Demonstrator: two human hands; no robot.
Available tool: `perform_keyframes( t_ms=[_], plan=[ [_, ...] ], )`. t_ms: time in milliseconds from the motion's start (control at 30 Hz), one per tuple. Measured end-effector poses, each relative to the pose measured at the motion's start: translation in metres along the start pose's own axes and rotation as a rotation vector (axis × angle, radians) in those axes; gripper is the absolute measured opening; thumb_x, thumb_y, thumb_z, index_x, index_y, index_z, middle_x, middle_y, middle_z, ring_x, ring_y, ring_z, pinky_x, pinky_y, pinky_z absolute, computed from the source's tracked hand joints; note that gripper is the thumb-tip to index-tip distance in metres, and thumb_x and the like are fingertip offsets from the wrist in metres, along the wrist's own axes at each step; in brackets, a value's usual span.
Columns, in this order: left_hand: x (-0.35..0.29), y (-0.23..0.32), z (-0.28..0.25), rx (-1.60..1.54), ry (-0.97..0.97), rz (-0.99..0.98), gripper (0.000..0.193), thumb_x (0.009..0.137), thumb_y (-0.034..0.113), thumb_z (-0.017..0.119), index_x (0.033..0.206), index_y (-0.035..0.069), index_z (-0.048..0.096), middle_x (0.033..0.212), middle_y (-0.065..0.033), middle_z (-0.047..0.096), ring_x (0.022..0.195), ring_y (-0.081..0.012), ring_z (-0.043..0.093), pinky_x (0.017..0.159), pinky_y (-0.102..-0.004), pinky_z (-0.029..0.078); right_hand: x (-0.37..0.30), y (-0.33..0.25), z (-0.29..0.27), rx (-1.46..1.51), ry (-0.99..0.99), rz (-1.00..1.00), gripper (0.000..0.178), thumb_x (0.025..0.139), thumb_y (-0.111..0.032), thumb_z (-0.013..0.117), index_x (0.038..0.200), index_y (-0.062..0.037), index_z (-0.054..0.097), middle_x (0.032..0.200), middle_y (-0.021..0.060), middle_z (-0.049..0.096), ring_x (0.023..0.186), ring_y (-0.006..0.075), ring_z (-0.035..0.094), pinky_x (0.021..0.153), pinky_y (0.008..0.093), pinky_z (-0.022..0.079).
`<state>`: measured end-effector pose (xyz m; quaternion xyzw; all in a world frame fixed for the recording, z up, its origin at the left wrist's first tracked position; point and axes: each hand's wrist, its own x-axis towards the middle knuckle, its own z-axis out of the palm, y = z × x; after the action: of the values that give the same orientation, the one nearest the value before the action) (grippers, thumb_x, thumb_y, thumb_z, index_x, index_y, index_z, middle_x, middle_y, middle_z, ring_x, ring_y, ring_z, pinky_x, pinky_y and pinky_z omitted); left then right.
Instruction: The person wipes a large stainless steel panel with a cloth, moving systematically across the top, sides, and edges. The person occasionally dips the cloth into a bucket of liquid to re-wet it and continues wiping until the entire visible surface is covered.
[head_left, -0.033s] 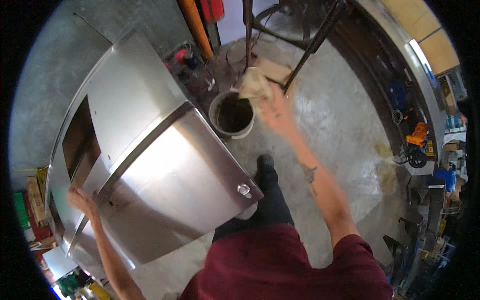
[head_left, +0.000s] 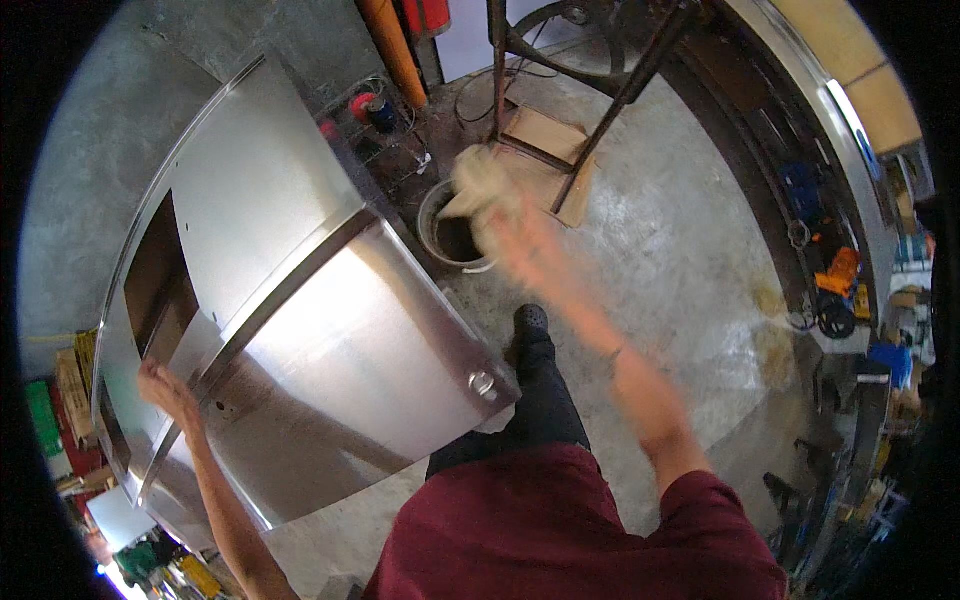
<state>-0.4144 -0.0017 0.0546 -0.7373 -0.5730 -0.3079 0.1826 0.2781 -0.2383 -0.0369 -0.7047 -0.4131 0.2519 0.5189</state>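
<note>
A large brushed-metal cabinet [head_left: 270,170] stands at my left, with a dark rectangular cut-out in its upper face and a round latch [head_left: 482,385] near its right corner. My left hand [head_left: 170,395] is closed on the cabinet's edge beside the cut-out. A crumpled beige cloth [head_left: 483,180] is gripped in my right hand [head_left: 512,238], which is smeared by motion. Both are over the right side of a pale bucket [head_left: 428,240] with dark contents, partly hiding it.
A dark metal stand [head_left: 632,85] rises beyond the bucket, with cardboard [head_left: 545,135] between its legs. Behind the cabinet's far right edge is a small red and dark blue object [head_left: 378,113]. A long metal-edged bench [head_left: 835,140] curves along the right, holding an orange tool [head_left: 838,272].
My right hand has swung a little to the left with the cloth, covering more of the bucket. My left hand stays on the cabinet.
</note>
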Motion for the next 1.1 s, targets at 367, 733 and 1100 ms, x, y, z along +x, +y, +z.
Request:
perform_keyframes(
  t_ms=[367,733,1100],
  plan=[
    [0.045,0.342,0.066,-0.232,-0.266,-0.046,0.031,0.103,0.009,0.045,0.129,-0.003,0.056,0.113,-0.0170,0.051,0.103,-0.0295,0.052,0.098,-0.0416,0.044,-0.153,0.117,-0.069,-0.024,-0.859,0.096,0.039,0.102,-0.017,0.067,0.132,0.0021,0.051,0.120,0.0320,0.059,0.116,0.0539,0.059,0.099,0.0571,0.049],
    [0.050,0.362,0.075,-0.229,-0.236,-0.013,0.031,0.098,0.009,0.046,0.124,-0.005,0.056,0.112,-0.0186,0.052,0.102,-0.0295,0.053,0.095,-0.0455,0.046,0.062,0.224,-0.024,0.118,-0.186,0.616,0.058,0.109,-0.047,0.058,0.142,-0.0006,0.056,0.124,0.0272,0.073,0.111,0.0473,0.071,0.094,0.0513,0.054],
    [0.037,0.404,0.060,-0.146,-0.074,-0.118,0.044,0.085,0.014,0.077,0.122,-0.001,0.059,0.120,-0.0225,0.060,0.111,-0.0391,0.056,0.098,-0.0525,0.045,0.135,0.190,-0.011,0.503,-0.648,0.684,0.050,0.117,-0.042,0.049,0.151,-0.0073,0.062,0.127,0.0070,0.075,0.106,0.0194,0.073,0.093,0.0363,0.060]
  ],
)
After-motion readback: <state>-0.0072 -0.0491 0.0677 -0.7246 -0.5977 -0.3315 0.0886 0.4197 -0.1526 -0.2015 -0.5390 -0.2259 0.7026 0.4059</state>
